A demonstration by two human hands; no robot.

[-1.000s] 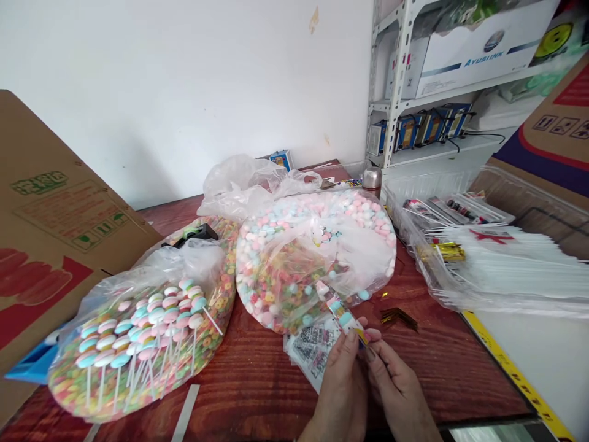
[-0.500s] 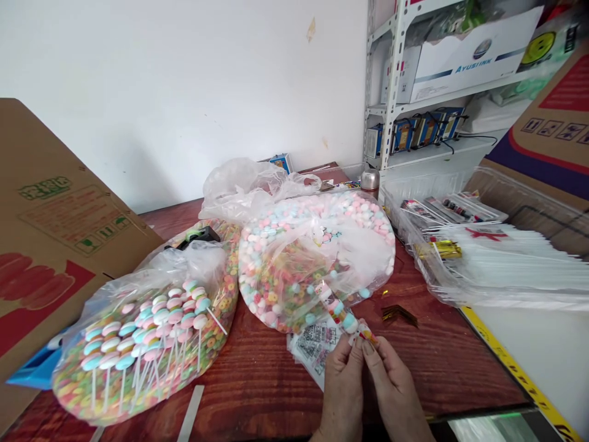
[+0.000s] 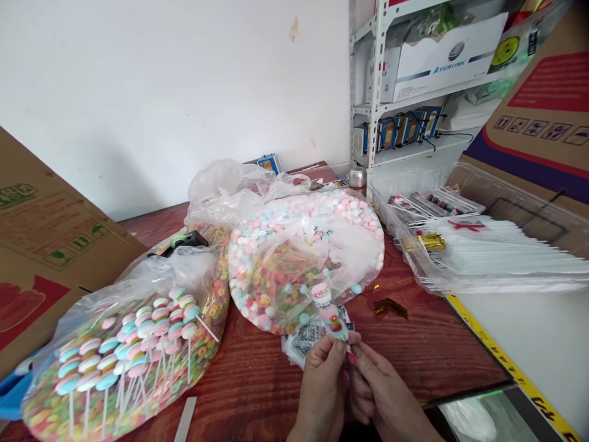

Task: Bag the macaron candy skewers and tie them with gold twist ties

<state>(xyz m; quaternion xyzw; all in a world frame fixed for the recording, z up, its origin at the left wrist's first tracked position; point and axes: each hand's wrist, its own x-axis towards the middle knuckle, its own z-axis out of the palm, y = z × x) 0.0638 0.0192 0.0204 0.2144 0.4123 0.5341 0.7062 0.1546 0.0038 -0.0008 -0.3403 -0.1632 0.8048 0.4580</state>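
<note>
Both hands are working close together at the near edge of the wooden table (image 3: 248,393); the left hand (image 3: 324,371) is grasping a slim candy packet (image 3: 327,314), its thumb and fingers pinching the wrapper near the lower part; the right hand (image 3: 377,383) is closing its thumb and fingers on the packet's bottom end, where a bit of pink is showing between the two hands; the packet is tilting up and away from the person, its printed top lying in view just in front of a clear bag (image 3: 350,212) of pink, white and blue candies; beneath and behind the packet, small printed sachets (image 3: 299,341) are resting on the table; to the right of them, gold ties (image 3: 390,307) are lying in a loose bunch; farther right, a clear plastic tray (image 3: 442,282) is holding a spread of white sticks (image 3: 501,245), with more gold ties at its left side; on the left, candy skewers (image 3: 147,331) in pastel colours are lying on a second bag (image 3: 41,411) of fruit-coloured candies, their white sticks pointing mostly toward the person; a cardboard box (image 3: 69,215) is standing beside that bag; at the back, a metal shelf (image 3: 375,67) is bearing a white carton (image 3: 446,61).
</note>
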